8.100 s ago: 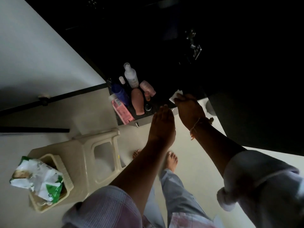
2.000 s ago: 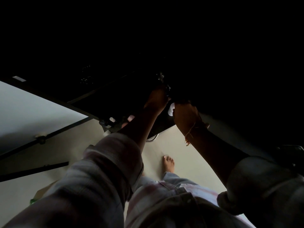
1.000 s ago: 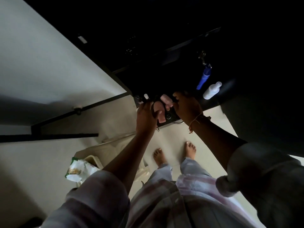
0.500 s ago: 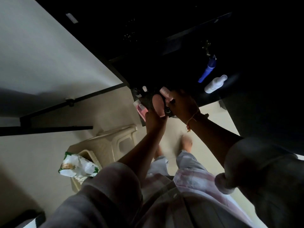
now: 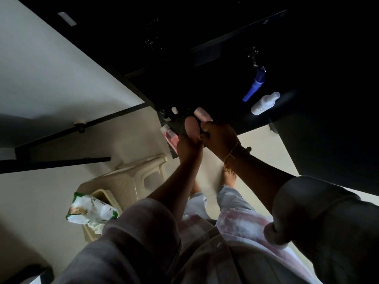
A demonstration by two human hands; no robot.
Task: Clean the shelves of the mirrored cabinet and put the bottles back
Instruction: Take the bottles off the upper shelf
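Everything is very dark. A dark shelf point(image 5: 174, 154) carries a group of bottles: a pink tube point(image 5: 170, 137), a peach oval bottle point(image 5: 191, 127), a pale pink bottle point(image 5: 201, 114) and a small white cap point(image 5: 174, 110). My left hand point(image 5: 188, 149) grips the lower end of the peach bottle. My right hand point(image 5: 221, 138) curls around the lower end of the pale pink bottle. Further right, on a dark surface, a blue bottle point(image 5: 255, 85) and a white bottle point(image 5: 264, 103) stand apart from both hands.
A cream plastic stool point(image 5: 139, 177) stands on the pale floor below the shelf. Beside it a small basket point(image 5: 102, 196) holds a green and white wipes packet point(image 5: 90, 211). Black bars point(image 5: 61, 160) cross the white wall at left. My bare feet are under my arms.
The blue and white bottles, once in the left group, now stand at the right. Both hands came down onto the pink bottles; my left hand slid under the peach one.
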